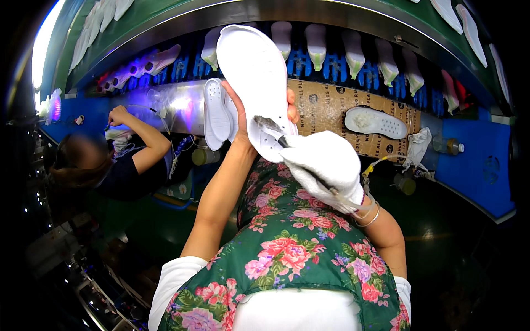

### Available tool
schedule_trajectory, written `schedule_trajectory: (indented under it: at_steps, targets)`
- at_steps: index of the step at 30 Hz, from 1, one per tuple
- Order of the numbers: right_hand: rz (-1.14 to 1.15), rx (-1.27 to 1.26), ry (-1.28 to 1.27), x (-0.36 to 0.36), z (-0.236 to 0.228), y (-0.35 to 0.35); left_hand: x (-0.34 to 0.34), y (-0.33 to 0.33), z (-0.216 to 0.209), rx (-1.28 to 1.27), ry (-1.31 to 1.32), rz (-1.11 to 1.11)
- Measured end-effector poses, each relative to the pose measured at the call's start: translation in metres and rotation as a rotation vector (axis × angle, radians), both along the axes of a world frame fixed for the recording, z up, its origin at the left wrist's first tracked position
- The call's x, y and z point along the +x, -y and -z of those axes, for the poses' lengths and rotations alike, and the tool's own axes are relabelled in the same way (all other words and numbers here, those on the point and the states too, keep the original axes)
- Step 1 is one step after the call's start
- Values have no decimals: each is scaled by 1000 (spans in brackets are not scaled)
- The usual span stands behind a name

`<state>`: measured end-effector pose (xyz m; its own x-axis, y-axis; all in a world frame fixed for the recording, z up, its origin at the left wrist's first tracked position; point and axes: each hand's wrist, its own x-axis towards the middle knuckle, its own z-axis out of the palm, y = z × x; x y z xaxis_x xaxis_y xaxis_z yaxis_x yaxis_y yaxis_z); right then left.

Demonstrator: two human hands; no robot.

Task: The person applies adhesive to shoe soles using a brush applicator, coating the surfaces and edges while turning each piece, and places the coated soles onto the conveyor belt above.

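Observation:
My left hand (243, 129) grips a large white shoe sole (256, 66), tilted up in front of me. The thumb lies along its left edge, and fingertips wrap round its right edge. In a white knitted glove, my right hand (326, 165) is closed on a small brush (268, 123) with dark grey bristles. Those bristles lie against the sole's lower part, among its small holes; most of the handle is hidden by the glove. Just left of my left hand rest more white soles (216, 113), partly overlapping. Another white sole (375, 122) lies on the cardboard sheet at right.
Beyond the printed cardboard (326, 99), pale shoes (316, 47) stand in a row on blue holders (334, 69). A green shelf (165, 16) curves above them. At left a co-worker (105, 160) works. A crumpled white cloth (419, 144) and clear bottle (450, 146) lie at right.

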<state>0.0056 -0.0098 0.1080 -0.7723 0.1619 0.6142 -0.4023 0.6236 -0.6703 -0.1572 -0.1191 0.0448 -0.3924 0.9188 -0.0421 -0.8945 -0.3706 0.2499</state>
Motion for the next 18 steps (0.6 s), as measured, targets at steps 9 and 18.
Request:
schedule_trajectory:
  at_steps: [9,18]
  targets:
    - [-216,-220,108,1,-10,-4,-20,2,1,-57,-43,193]
    - [-146,79,67,-1,14,18,-41,-3,17,-37,-36,469]
